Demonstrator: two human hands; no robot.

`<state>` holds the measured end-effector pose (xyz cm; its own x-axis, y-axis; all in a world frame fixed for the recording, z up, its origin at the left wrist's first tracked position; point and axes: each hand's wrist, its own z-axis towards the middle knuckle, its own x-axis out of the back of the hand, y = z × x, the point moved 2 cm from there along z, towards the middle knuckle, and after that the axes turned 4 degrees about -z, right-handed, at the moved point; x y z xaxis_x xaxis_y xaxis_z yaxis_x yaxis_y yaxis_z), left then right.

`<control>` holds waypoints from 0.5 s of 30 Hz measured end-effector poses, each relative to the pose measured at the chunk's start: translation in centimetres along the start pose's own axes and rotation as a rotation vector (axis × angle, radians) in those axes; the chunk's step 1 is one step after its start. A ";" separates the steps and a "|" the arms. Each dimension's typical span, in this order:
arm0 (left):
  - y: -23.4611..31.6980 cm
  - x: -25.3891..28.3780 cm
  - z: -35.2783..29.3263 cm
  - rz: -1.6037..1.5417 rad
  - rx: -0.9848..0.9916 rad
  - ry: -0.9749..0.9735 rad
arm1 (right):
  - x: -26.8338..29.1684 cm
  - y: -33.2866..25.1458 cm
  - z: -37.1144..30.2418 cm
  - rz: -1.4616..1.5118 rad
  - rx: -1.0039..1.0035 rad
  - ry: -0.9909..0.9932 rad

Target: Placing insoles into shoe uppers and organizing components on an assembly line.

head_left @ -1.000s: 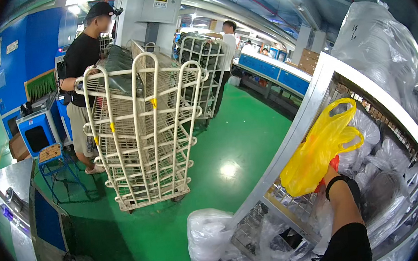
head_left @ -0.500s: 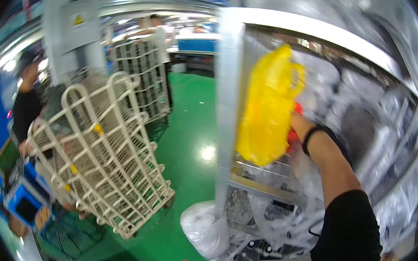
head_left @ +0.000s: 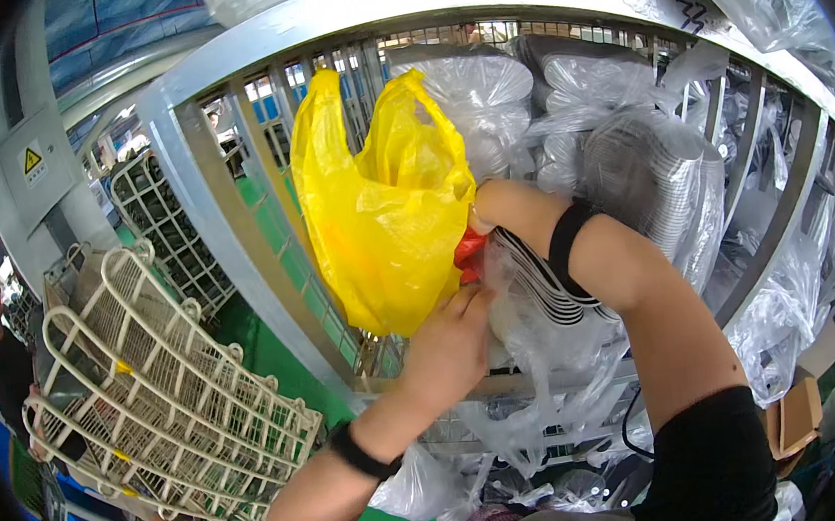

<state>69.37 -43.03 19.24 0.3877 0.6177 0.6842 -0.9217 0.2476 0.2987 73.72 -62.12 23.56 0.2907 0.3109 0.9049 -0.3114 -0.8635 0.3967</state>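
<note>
The left hand (head_left: 451, 343) has come up to the yellow bag (head_left: 382, 204), fingers curled on its lower edge. The right hand (head_left: 482, 216), mostly hidden behind it, grip indiscernible. Bag hangs against the metal cage's (head_left: 235, 248) front bars.

Yellow triangular warning sign (head_left: 32, 161) on grey box (head_left: 42, 166), upper left.
</note>
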 end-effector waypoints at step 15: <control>-11.3 -4.5 6.2 0.542 0.586 -0.172 | 1.8 3.1 1.0 -0.067 0.093 -0.097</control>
<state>78.12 -53.27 16.88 -0.0689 0.4043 0.9121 -0.8430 -0.5125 0.1635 74.21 -64.67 26.26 0.3950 0.3333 0.8561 -0.2044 -0.8766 0.4356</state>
